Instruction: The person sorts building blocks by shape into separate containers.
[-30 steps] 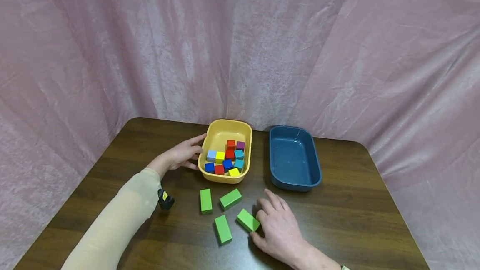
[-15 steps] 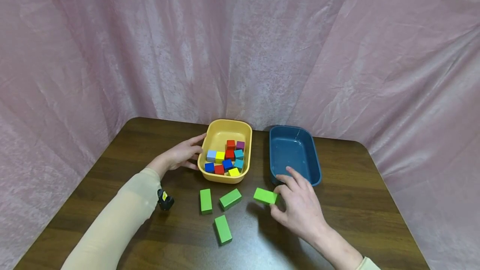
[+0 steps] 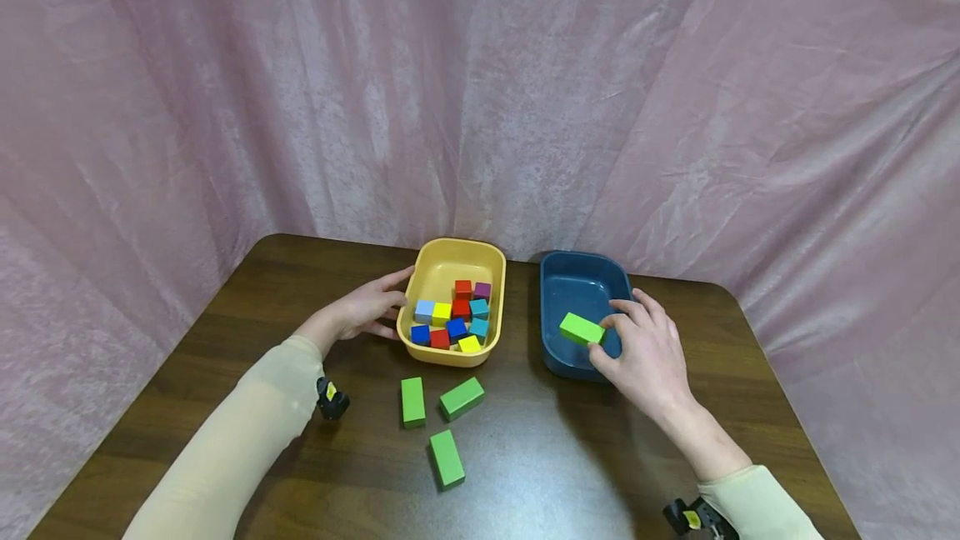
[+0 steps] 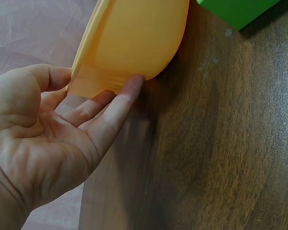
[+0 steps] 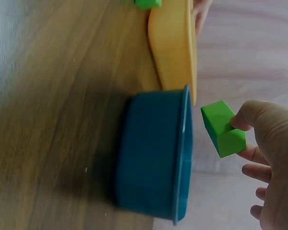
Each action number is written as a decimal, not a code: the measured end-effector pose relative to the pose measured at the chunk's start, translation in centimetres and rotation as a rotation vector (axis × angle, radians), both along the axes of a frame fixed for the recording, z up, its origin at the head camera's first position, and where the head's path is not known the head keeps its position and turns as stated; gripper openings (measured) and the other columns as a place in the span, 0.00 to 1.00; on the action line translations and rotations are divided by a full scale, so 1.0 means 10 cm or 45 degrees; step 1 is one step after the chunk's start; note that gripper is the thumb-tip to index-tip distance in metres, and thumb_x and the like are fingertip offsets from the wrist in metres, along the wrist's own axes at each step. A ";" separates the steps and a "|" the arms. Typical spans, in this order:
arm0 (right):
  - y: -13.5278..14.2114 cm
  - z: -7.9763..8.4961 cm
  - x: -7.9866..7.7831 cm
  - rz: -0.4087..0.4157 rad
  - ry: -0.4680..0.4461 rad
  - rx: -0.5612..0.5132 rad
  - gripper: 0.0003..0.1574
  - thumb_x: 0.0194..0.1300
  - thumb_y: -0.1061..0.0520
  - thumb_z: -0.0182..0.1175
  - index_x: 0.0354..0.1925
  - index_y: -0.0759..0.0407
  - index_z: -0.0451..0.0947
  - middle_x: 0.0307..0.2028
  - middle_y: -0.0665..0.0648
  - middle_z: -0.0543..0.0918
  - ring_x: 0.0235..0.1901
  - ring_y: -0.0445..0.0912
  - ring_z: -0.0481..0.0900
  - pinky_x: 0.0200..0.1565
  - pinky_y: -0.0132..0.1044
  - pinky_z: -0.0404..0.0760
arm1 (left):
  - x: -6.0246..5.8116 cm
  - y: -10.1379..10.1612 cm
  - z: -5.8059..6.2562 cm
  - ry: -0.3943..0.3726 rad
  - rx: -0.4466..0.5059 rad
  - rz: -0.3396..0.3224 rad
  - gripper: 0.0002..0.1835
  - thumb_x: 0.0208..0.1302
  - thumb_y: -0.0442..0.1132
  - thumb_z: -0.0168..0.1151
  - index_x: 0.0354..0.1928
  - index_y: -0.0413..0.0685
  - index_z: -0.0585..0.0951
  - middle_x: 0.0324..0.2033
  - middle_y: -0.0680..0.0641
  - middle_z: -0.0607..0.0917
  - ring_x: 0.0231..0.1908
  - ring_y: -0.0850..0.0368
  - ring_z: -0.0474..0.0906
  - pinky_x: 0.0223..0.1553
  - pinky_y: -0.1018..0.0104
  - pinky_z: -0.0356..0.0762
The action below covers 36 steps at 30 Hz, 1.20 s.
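In the head view my right hand (image 3: 648, 357) pinches one end of a green block (image 3: 581, 329) between thumb and fingertips. The right wrist view shows this oblong block (image 5: 223, 127) held above the rim of the blue bin (image 5: 149, 153), with the other fingers spread apart below. On the left, my left hand (image 3: 363, 309) rests against the outer side of the yellow bin (image 3: 452, 250). Its fingers (image 4: 116, 108) lie fairly straight along the bin's wall in the left wrist view. Several small cubes in red, blue, yellow, teal and purple sit in the yellow bin.
Three more green blocks lie on the dark wooden table (image 3: 315, 473): an upright-lying one (image 3: 412, 402), a slanted block (image 3: 461, 398) and a nearer block (image 3: 447, 459). Pink curtain (image 3: 480, 107) hangs behind the table's far edge. A small camera sits on each wrist.
My right hand has lifted the green block from the table and carried it up and right, over the blue bin. The left hand and yellow bin have stayed in place.
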State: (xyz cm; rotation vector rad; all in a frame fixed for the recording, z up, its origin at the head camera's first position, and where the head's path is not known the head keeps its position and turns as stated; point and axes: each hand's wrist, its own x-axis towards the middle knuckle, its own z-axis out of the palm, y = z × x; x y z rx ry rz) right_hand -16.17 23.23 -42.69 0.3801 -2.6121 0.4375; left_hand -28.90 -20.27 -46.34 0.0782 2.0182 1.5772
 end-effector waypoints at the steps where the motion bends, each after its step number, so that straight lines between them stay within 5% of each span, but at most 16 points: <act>1: 0.02 -0.01 -0.03 -0.010 -0.007 0.000 0.19 0.53 0.49 0.72 0.38 0.61 0.86 0.58 0.64 0.80 0.71 0.64 0.60 0.63 0.68 0.62 | 0.00 0.00 0.00 0.000 0.001 0.000 0.39 0.78 0.41 0.51 0.83 0.70 0.48 0.72 0.36 0.66 0.61 0.39 0.76 0.48 0.48 0.85; 12: 0.18 -0.15 -0.25 -0.099 -0.108 0.043 0.21 0.56 0.48 0.71 0.40 0.64 0.86 0.59 0.67 0.79 0.71 0.65 0.59 0.65 0.69 0.59 | 0.01 0.02 0.03 0.003 -0.012 0.003 0.39 0.78 0.41 0.50 0.83 0.70 0.47 0.72 0.36 0.66 0.61 0.39 0.76 0.48 0.48 0.85; 36: 0.27 -0.26 -0.40 -0.146 -0.189 0.078 0.22 0.58 0.47 0.69 0.41 0.65 0.86 0.59 0.68 0.78 0.71 0.66 0.57 0.66 0.69 0.57 | 0.02 0.02 0.00 0.027 -0.042 0.005 0.39 0.77 0.40 0.50 0.83 0.70 0.47 0.74 0.36 0.63 0.62 0.37 0.74 0.48 0.48 0.85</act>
